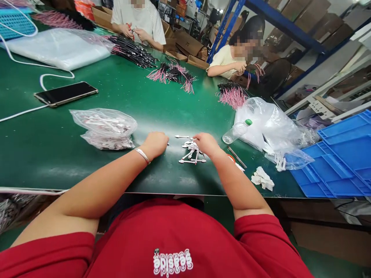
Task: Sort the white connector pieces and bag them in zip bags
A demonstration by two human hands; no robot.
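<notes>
Your left hand (155, 144) rests knuckles-up on the green desk (95, 173), just left of a loose pile of white plastic parts (191, 151). Your right hand (207, 144) sits at the pile's upper right edge, touching or just above it. Fingers curl under on both; any grasp cannot be determined from this view. A clear bag of parts (104, 129) lies farther left.

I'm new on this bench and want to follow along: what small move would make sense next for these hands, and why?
Probably lift one top piece from the loose heap of small white pieces with the right hand, which is right at the heap's edge, while the left hand stays close by. The pieces lie crossed, so taking a top one seems least likely to disturb the others.
</notes>
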